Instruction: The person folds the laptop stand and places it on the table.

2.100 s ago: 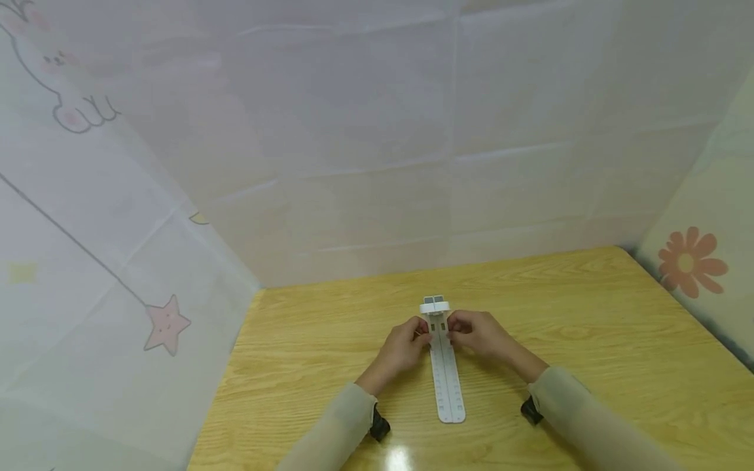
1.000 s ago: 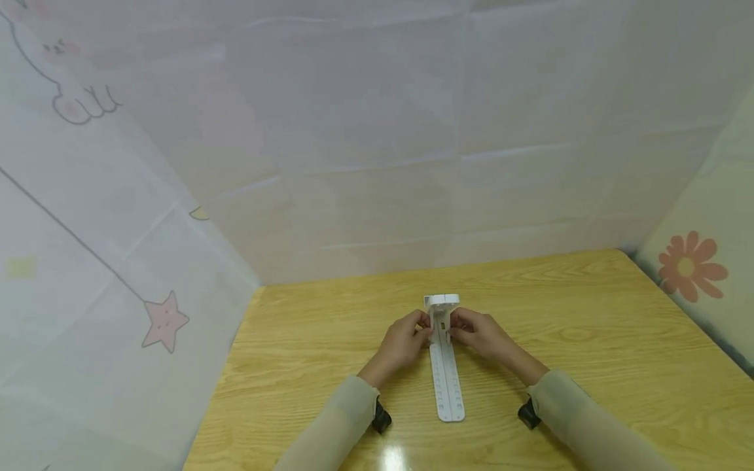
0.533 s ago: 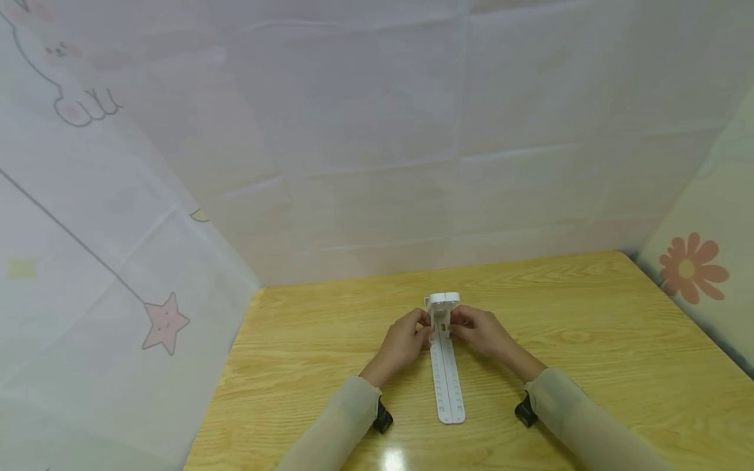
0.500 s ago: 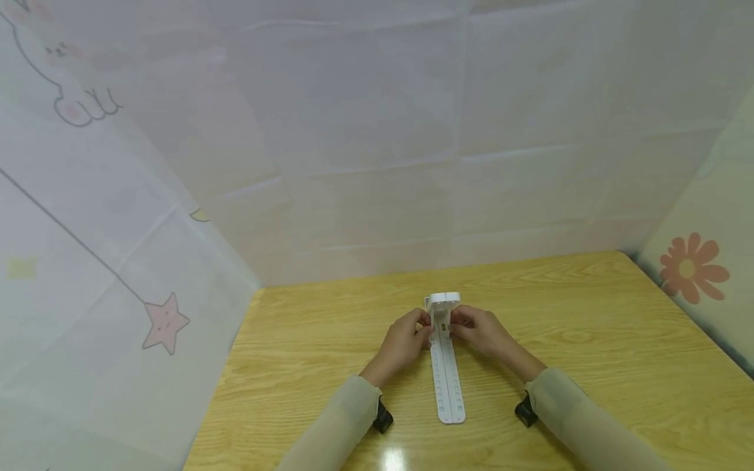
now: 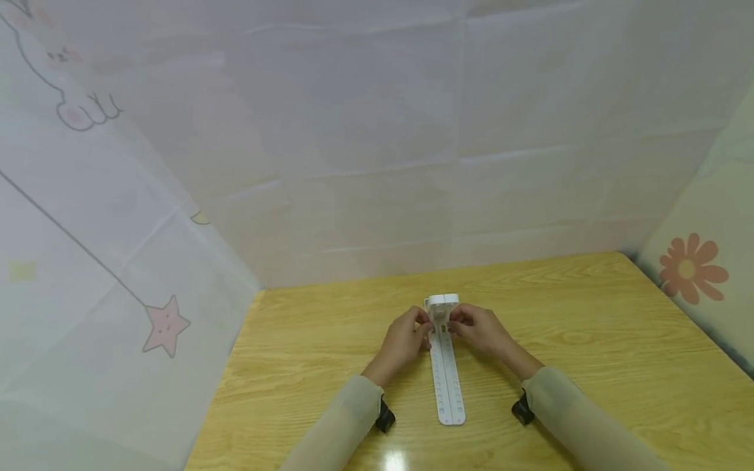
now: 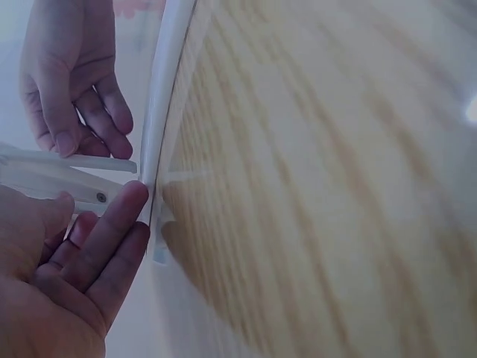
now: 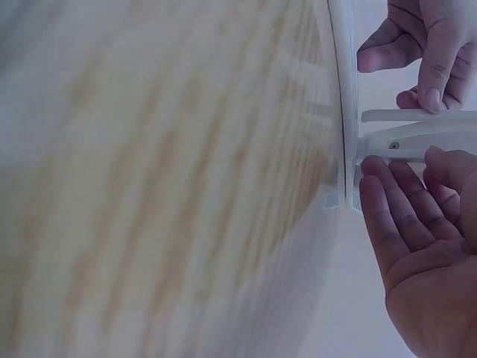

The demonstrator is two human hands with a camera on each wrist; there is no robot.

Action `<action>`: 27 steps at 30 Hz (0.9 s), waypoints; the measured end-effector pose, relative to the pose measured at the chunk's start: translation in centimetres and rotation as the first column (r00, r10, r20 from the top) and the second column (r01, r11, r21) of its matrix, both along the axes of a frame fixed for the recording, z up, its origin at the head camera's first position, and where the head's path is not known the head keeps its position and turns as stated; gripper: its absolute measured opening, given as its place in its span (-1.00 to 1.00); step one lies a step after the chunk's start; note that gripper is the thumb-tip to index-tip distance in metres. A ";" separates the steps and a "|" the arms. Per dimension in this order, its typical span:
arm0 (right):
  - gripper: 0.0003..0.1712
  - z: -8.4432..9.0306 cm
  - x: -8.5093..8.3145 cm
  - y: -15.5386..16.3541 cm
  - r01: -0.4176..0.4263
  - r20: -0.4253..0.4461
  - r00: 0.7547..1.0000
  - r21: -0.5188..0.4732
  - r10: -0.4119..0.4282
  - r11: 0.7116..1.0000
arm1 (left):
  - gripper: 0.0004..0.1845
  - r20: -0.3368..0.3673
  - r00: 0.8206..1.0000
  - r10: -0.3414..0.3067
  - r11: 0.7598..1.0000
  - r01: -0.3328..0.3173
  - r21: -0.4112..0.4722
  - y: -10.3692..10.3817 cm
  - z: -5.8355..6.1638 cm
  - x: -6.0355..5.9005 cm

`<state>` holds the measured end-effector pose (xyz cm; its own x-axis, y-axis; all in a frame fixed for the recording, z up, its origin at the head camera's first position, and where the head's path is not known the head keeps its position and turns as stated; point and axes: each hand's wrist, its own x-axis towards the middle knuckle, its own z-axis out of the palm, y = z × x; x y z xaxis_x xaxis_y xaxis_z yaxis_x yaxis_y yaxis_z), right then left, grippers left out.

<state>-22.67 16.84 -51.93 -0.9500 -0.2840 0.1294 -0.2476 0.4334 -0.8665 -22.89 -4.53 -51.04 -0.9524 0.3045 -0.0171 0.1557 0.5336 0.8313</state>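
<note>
A long white plastic strip [image 5: 448,386] with rows of holes lies flat on the wooden table [image 5: 589,366], running away from me. At its far end a short white hinged piece [image 5: 442,303] stands up. My left hand [image 5: 403,340] pinches this piece from the left and my right hand [image 5: 480,330] from the right. In the left wrist view my left hand [image 6: 67,276] has its thumb on the piece [image 6: 52,175] and its fingertips against the strip [image 6: 168,89]. In the right wrist view my right hand [image 7: 425,246] lies likewise along the piece [image 7: 417,134].
Pale printed sheets wall the table in on the left [image 5: 118,275], the back [image 5: 412,163] and the right [image 5: 695,261]. Bare wood lies on both sides of the strip. Black wrist mounts [image 5: 384,416] sit at my cuffs.
The hinged piece at the strip's far end has been raised from a low tilt to standing up. Both hands have stayed at that end, shifting only slightly.
</note>
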 end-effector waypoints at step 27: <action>-0.77 0.8 -0.8 0.0 0.044 -0.111 0.993 0.112 -0.031 0.993 | -0.64 -0.221 0.972 -0.077 0.985 0.040 -0.169 -0.7 0.2 -1.6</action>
<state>-23.50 16.84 -51.08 -0.9424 -0.2671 0.2012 -0.3192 0.5388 -0.7796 -24.52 -5.26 -50.81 -0.9179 0.3705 0.1422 0.3639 0.6426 0.6742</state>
